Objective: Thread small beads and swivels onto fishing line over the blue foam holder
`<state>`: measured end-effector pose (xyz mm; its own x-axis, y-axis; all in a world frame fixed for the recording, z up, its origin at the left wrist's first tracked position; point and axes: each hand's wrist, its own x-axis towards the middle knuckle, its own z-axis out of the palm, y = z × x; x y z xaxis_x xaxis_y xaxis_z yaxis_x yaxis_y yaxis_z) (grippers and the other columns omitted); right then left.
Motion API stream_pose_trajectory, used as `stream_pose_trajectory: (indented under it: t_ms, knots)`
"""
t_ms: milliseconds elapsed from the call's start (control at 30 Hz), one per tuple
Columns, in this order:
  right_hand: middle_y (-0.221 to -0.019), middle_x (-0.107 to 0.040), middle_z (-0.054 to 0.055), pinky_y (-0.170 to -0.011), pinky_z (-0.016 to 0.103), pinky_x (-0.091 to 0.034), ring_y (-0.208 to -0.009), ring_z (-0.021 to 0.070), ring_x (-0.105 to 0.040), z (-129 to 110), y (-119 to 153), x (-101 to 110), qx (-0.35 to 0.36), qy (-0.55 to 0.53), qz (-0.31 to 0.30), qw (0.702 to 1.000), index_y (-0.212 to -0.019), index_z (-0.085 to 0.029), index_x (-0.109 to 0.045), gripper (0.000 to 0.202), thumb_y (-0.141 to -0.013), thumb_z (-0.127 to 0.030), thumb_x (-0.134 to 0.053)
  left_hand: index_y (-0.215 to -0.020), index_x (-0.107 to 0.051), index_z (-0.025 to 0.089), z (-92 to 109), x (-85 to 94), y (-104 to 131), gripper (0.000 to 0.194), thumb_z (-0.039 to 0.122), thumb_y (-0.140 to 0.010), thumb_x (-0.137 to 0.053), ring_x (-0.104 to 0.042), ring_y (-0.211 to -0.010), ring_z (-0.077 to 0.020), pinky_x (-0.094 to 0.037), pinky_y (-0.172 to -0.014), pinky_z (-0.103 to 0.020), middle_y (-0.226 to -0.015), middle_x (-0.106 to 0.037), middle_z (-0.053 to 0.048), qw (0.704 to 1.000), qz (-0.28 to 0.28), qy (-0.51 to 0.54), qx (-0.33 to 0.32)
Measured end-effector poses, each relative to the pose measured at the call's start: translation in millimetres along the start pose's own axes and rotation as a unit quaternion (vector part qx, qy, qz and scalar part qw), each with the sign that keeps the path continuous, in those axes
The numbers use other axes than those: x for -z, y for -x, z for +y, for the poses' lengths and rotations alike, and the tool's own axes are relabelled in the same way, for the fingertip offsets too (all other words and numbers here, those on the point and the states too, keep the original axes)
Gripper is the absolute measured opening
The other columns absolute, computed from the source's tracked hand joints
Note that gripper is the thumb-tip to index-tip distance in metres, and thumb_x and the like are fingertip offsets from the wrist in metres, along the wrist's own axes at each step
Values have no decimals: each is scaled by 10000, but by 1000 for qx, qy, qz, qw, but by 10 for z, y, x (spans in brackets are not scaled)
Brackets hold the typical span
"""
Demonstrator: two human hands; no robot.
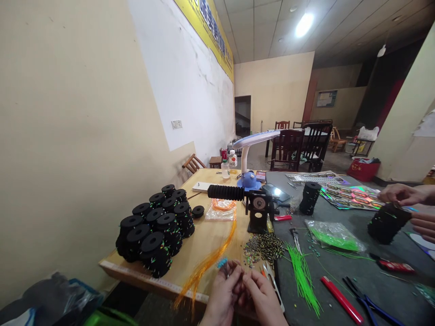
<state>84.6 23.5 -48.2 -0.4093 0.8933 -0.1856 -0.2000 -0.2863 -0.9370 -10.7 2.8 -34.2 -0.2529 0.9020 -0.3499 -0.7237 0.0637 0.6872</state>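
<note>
At the table's front edge, my left hand and my right hand meet, thumbs and fingertips pinched together. Whatever sits between the fingers is too small to make out. Small blue pieces lie just beyond my left fingertips. Thin orange strands trail over the wood to the left of it. Beside my right hand are thread snips. Past both hands spreads a pile of tiny dark and brassy beads, below a black hand-cranked winder with a dial that carries a ribbed black foam roll.
Black foam spools crowd the table's left. On the right lie green strands, a red lighter-like stick, pliers and a bag of green strands. A co-worker's hands hold another spool. A lamp stands behind.
</note>
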Motion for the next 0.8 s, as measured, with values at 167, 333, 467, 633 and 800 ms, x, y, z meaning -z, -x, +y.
stream_pose_trajectory:
  t_ms: [167, 333, 467, 633, 800]
  knots:
    - [-444, -560, -48, -414, 183, -298, -380, 80, -469, 37, -8, 17, 0, -4, -2, 1000, -622, -196, -495, 601, -562, -762, -685, -785, -663, 148, 0, -7, -1, 548, 379, -381, -953, -535, -470, -57, -405, -425, -151, -600, -602, 51, 1000, -2, 0, 1]
    - [-437, -564, -50, -408, 176, -293, -375, 78, -472, 60, -3, 29, -2, -9, 1, 1000, -625, -197, -489, 613, -557, -778, -672, -777, -657, 148, -2, -7, -1, 558, 394, -372, -952, -523, -457, -58, -393, -408, -151, -591, -595, 52, 1000, -1, -2, -3]
    - [-446, -568, -51, -408, 172, -292, -377, 72, -476, 50, -6, 34, -2, -13, 0, 1000, -624, -190, -496, 611, -547, -762, -695, -786, -659, 147, -4, -2, -1, 554, 393, -384, -950, -542, -478, -63, -418, -428, -155, -612, -602, 47, 1000, 2, -8, -5]
    - [-449, -574, -42, -411, 176, -301, -387, 83, -491, 60, -12, 35, 2, -18, -1, 1000, -624, -191, -498, 597, -566, -751, -694, -790, -657, 146, -11, -7, 3, 575, 399, -367, -952, -551, -482, -69, -415, -421, -156, -614, -608, 44, 1000, 5, -7, -7]
    - [-443, -567, -43, -401, 177, -283, -373, 78, -467, 44, 2, 21, 10, -20, 1, 1000, -609, -195, -494, 587, -575, -744, -696, -800, -655, 146, -11, -13, 10, 551, 385, -399, -948, -543, -470, -64, -407, -410, -154, -633, -615, 39, 1000, 1, -7, -8]
